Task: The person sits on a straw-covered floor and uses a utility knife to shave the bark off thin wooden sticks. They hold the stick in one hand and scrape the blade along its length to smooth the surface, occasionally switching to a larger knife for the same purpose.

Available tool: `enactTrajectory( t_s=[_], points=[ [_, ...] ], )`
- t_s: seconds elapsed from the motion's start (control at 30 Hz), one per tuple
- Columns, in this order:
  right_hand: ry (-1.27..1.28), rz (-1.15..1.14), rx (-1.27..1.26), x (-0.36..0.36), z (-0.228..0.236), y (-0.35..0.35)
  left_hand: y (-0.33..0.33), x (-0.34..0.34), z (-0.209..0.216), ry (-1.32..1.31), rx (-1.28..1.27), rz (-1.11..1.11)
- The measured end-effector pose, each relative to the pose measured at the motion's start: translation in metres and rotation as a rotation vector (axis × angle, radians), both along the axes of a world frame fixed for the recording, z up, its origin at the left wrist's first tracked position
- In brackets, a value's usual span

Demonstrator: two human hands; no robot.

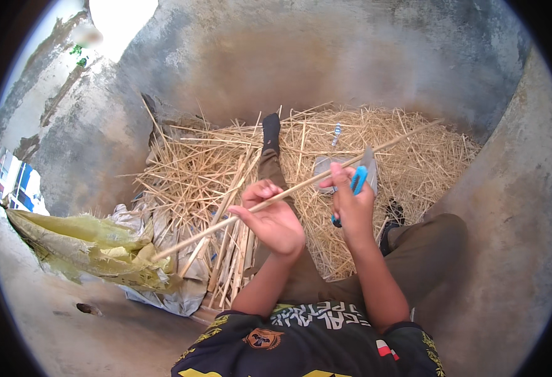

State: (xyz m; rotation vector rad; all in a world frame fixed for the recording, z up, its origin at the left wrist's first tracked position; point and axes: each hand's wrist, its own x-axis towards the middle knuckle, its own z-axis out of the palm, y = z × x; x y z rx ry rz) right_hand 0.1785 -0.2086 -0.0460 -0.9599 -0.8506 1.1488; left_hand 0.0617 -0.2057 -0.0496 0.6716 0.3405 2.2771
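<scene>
A long, thin, pale stick (pixel 310 182) slants across in front of me, its near end low on the left and its far end up on the right. My left hand (pixel 273 220) is palm up, with the stick resting between its thumb and curled fingers. In my right hand (pixel 353 204) is a knife (pixel 359 179) with a blue handle. Its short blade points up beside the stick. The thumb and index finger of that hand reach to the stick, though whether they press on it I cannot tell.
Straw and shavings (pixel 408 135) cover the floor ahead, and thicker sticks (pixel 231 251) lie by my left leg. A torn yellow sack (pixel 94 242) rests at the left. A grey flat piece (pixel 326 166) lies behind my right hand. Concrete walls (pixel 326 56) curve around me.
</scene>
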Motion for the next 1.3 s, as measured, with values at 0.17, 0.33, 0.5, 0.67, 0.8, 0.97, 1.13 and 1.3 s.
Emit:
enactTrajectory(
  t_s=[0.17,0.33,0.5,0.67,0.8,0.97,1.13,1.3],
  points=[
    [0.189,-0.011,0.058,0.029,-0.004,0.009,-0.048,-0.002,-0.071,0.326,-0.445,-0.518],
    [-0.023,-0.065,0.037,0.035,0.006,0.005,-0.101,-0.043,-0.041,1.112,-0.508,-0.734],
    [-0.080,-0.035,0.075,0.033,0.006,0.004,-0.091,-0.063,-0.030,1.569,-0.050,0.611],
    [-0.196,-0.038,0.152,0.029,-0.011,0.013,-0.078,-0.087,-0.058,1.217,-0.755,-0.577],
    [-0.713,-0.138,0.239,0.022,-0.040,0.019,-0.069,-0.089,-0.076,0.859,-0.702,-0.750],
    [-1.185,-0.264,0.309,-0.019,-0.043,0.004,-0.067,-0.074,-0.066,1.043,-0.584,-0.482],
    [-1.360,-0.502,0.485,-0.017,-0.061,0.029,-0.080,-0.045,-0.057,1.136,-0.660,-0.237],
    [-1.541,-0.519,0.549,0.004,-0.042,0.063,-0.089,-0.034,-0.034,1.218,-0.689,-0.071]
  ],
)
